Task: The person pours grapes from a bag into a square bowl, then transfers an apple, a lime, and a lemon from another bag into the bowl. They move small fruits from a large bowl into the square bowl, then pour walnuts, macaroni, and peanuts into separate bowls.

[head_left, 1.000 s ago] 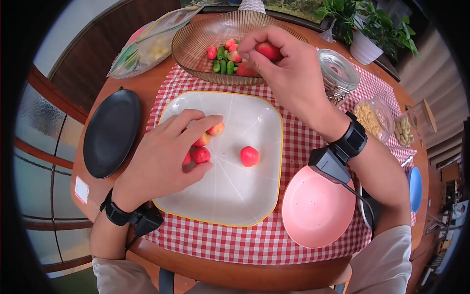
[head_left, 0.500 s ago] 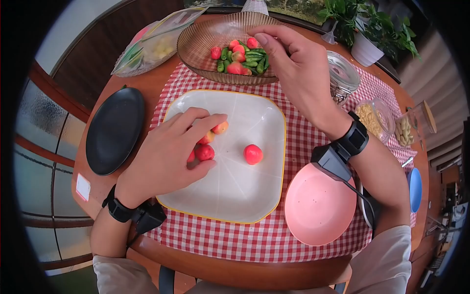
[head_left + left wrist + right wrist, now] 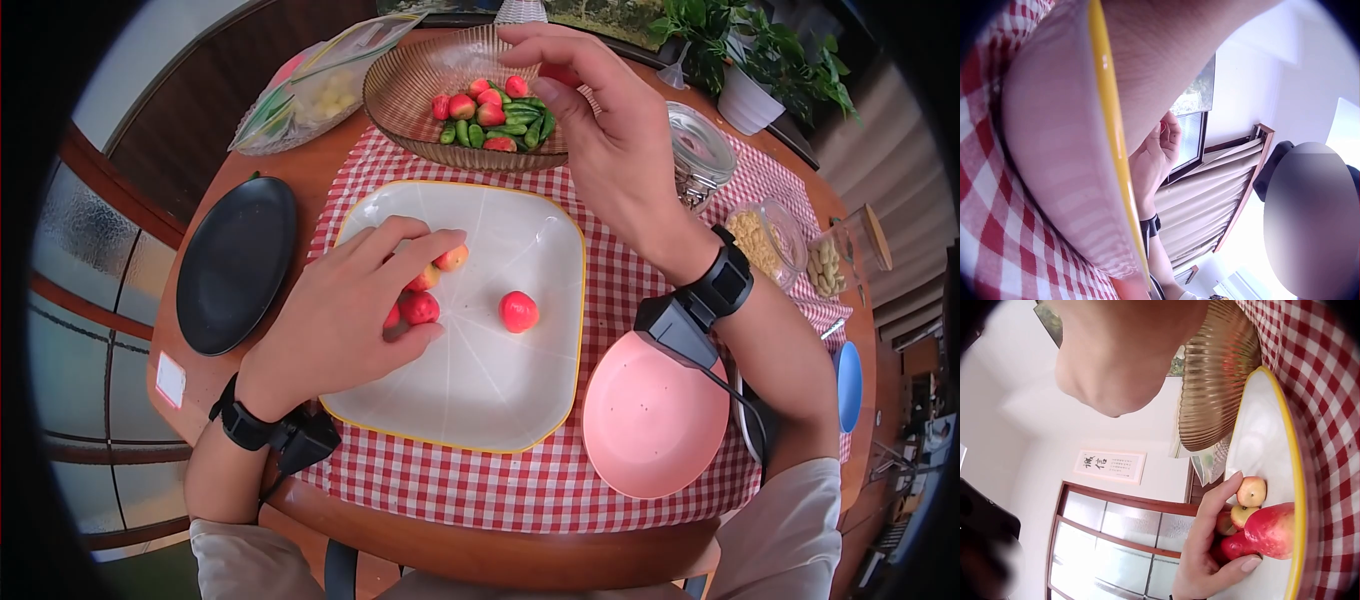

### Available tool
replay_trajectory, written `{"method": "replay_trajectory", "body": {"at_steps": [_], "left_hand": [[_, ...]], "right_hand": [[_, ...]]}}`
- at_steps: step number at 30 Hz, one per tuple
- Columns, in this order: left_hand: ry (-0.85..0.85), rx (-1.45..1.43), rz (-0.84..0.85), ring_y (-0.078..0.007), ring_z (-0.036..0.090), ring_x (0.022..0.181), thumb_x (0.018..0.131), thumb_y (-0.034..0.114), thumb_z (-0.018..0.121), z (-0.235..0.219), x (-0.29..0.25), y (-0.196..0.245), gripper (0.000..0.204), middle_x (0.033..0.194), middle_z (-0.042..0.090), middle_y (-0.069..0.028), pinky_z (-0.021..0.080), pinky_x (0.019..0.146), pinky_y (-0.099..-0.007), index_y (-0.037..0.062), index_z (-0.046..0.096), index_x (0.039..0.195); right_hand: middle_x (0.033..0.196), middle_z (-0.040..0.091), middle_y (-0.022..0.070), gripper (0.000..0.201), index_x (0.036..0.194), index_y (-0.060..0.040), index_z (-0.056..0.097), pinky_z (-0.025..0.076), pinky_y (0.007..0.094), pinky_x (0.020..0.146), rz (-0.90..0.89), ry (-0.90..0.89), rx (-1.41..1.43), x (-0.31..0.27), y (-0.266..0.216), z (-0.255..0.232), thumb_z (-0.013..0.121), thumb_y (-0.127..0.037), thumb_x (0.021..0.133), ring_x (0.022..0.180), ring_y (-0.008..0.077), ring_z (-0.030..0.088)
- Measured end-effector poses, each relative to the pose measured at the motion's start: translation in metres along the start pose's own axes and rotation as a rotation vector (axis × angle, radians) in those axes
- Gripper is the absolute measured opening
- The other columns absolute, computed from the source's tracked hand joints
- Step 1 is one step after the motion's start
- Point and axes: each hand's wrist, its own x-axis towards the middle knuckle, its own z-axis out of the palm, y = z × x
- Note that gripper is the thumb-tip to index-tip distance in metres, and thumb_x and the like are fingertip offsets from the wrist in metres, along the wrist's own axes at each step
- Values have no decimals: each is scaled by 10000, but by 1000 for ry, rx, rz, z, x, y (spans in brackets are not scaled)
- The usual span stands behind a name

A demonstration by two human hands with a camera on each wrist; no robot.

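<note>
Fingers and thumb of the left hand (image 3: 335, 305) curl round several small red and yellow fruits (image 3: 419, 308) on the left part of a white, yellow-rimmed plate (image 3: 480, 405). One red fruit (image 3: 518, 312) lies apart on the plate's right half. Raised over the right side of a ribbed amber bowl (image 3: 400, 100), the right hand (image 3: 620, 140) holds a red fruit (image 3: 560, 75), partly hidden by its fingers; a bit of red (image 3: 1163, 127) also shows there in the left wrist view. Inside the bowl are red fruits (image 3: 490, 113) and green cucumber-like pieces (image 3: 520, 118).
Left of the plate lies a black oval dish (image 3: 237, 265); a pink bowl (image 3: 655, 415) is at its right. Glass jars (image 3: 700, 150), a plant pot (image 3: 748, 102) and a blue dish (image 3: 848, 388) stand further right. Zip bags (image 3: 325, 95) rest at the back left.
The right hand has shifted slightly right and up from its earlier place over the bowl. Red fruits in the bowl lie differently than half a second ago. The left hand keeps its hold on the fruits.
</note>
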Motion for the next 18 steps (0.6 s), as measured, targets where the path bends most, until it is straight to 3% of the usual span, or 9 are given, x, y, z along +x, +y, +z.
{"method": "replay_trajectory", "body": {"at_steps": [3,5,9,11,12,13,15,16,18], "left_hand": [[-8,-6,-4,-318,643,1084,762,115,766,-1,0,0,694,1304,579,-91,542,879,-392,133,567,1427],[-10,-4,-10,-320,643,1082,762,111,762,-1,0,0,698,1302,580,-91,542,879,-393,134,564,1431],[1,-9,-11,-323,643,1075,763,104,753,1,0,0,671,1295,584,-92,541,879,-396,131,574,1409],[46,-24,54,-313,639,1036,802,125,751,3,0,-2,575,1244,592,-86,540,843,-417,128,591,1354],[46,-23,52,-313,639,1036,802,125,751,1,0,-2,575,1244,592,-86,540,843,-417,128,591,1354],[31,27,45,-314,639,1026,792,117,748,0,0,-1,566,1225,600,-84,540,846,-419,117,597,1338],[11,76,38,-315,638,1017,782,108,745,-1,-1,-2,558,1205,608,-82,541,849,-421,105,604,1322],[-33,72,-25,-312,641,1009,781,102,748,0,-2,-5,589,1191,614,-92,547,841,-416,92,576,1345],[-78,67,-88,-310,644,1001,780,96,752,3,-2,-6,622,1177,621,-102,553,833,-411,79,549,1367]], "right_hand": [[1365,675,103,309,1158,-48,719,499,340,1068,-77,-39,-80,0,3,-2,515,116,994,1265,245,622],[1272,728,98,324,1085,-52,750,498,337,1063,-157,-119,-377,0,4,-4,519,138,959,1236,246,631],[1110,766,79,235,1043,-51,750,542,353,965,-151,-45,-227,1,-11,-5,579,61,927,1140,242,668],[1033,749,93,131,983,-42,740,557,390,863,-104,-435,82,2,-25,-13,659,-68,883,1003,254,687],[1009,707,97,283,1054,-61,715,559,406,779,-255,-442,150,-6,-21,0,759,-254,853,880,278,686],[1009,707,97,283,1054,-61,715,559,406,779,-256,-442,152,-6,-28,2,759,-254,853,880,278,686],[1205,644,123,525,1215,-102,661,543,414,856,-122,-865,156,-8,-46,1,840,-346,785,1007,320,658],[1205,644,123,525,1215,-102,661,543,414,856,-119,-864,156,-9,-47,2,840,-346,785,1007,320,658],[1360,559,137,667,1318,-128,604,495,460,973,-203,-864,124,-12,-47,4,863,-397,766,1221,341,581]]}}
